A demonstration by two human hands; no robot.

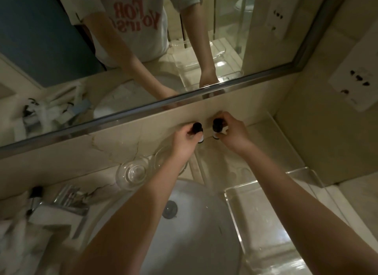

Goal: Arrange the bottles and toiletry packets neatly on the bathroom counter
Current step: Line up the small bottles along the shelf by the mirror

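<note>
— Bottles first: where do they stand relative to the sink (184, 233)?

— Behind it, on the counter (255, 135) against the backsplash under the mirror (143, 49). Left bottle (54, 129) and right bottle (216, 129) sit side by side, a small gap between them.

— Hands?

— Left hand (183, 143) is closed around the left bottle; right hand (233, 131) grips the right bottle.

— Anything else near the sink?

— Glass bowl (132, 172) behind-left, clear tray (266, 223) to its right, blurred packets (16, 233) far left.

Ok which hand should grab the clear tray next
Right. The right hand is nearer the clear tray, which lies on that side of the sink. Both hands hold small bottles; the left hand would have to cross over.
</note>
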